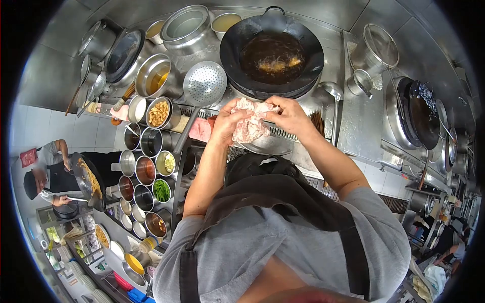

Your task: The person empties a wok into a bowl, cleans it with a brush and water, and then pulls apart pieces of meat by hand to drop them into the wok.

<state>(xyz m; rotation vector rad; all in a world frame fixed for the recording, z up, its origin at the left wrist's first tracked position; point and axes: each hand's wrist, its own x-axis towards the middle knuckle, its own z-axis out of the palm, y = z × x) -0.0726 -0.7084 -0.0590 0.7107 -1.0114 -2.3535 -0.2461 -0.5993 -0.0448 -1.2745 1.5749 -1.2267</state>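
A pale, coated piece of raw meat [251, 121] hangs between my two hands, in front of the wok. My left hand [226, 121] grips its left side, fingers curled round it. On the upper right edge, my right hand [289, 115] pinches the meat between thumb and fingers. Just beyond stands a black wok [232, 55] of dark oil, where golden pieces [279, 64] are frying. Below the meat a metal bowl [270, 146] is partly visible. A perforated skimmer [205, 83] rests to the left of the wok, its long handle pointing toward me.
Several metal pots of seasonings and chopped greens [161, 190] stand at left. A pot of oil [156, 76] and a lidded pot [185, 29] sit behind. A ladle [333, 96] lies right of the wok. Another wok [424, 116] is farther right. A co-worker [50, 171] tilts a wok at far left.
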